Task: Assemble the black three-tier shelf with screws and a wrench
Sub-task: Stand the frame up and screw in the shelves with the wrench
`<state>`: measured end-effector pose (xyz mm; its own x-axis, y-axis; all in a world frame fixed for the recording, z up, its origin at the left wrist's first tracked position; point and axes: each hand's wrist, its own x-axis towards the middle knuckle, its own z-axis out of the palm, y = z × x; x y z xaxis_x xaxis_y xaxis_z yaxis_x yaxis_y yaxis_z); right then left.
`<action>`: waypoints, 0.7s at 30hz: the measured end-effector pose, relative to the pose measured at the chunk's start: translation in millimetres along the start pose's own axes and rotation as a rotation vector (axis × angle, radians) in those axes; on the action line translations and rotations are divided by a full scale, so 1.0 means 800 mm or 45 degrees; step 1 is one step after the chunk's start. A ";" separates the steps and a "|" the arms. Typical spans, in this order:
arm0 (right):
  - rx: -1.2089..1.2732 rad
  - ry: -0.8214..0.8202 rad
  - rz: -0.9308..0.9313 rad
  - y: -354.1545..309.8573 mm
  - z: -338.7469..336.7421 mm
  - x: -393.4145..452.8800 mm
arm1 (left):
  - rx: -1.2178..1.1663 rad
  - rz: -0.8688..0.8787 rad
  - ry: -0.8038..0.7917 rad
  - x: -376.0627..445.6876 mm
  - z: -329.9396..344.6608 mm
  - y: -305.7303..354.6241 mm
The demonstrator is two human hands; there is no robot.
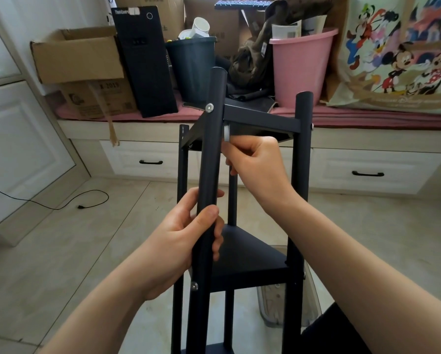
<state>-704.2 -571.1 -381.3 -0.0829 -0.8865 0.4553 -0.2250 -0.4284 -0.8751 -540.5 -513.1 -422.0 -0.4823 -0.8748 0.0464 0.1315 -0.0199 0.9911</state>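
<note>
Head view — close, looking forward and down at hands.

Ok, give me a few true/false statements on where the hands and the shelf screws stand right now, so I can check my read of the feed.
1. The left hand grips the nearest black pole. True.
2. The right hand rests flat on the floor. False: its fingers are curled on a small silver wrench under the top tier.
3. A silver screw head shows on the nearest pole at the top tier. True.
4. The pink bucket stands on the tiled floor. False: it sits on the bench behind the shelf.
5. The nearest pole has no screw at the middle tier. False: a lower screw head shows there.
</note>
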 end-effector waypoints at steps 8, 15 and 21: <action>-0.036 0.057 0.081 0.009 0.011 0.006 | -0.006 0.004 -0.002 -0.001 0.001 0.000; 0.021 0.138 0.090 0.011 0.029 0.010 | -0.011 0.011 -0.013 -0.002 0.002 0.003; 0.042 0.174 0.105 0.012 0.038 0.012 | -0.014 0.002 0.011 -0.002 -0.001 0.006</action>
<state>-677.9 -589.3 -389.9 -0.2313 -0.8879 0.3977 -0.1798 -0.3627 -0.9144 -538.5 -512.0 -417.8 -0.4742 -0.8792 0.0465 0.1420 -0.0242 0.9896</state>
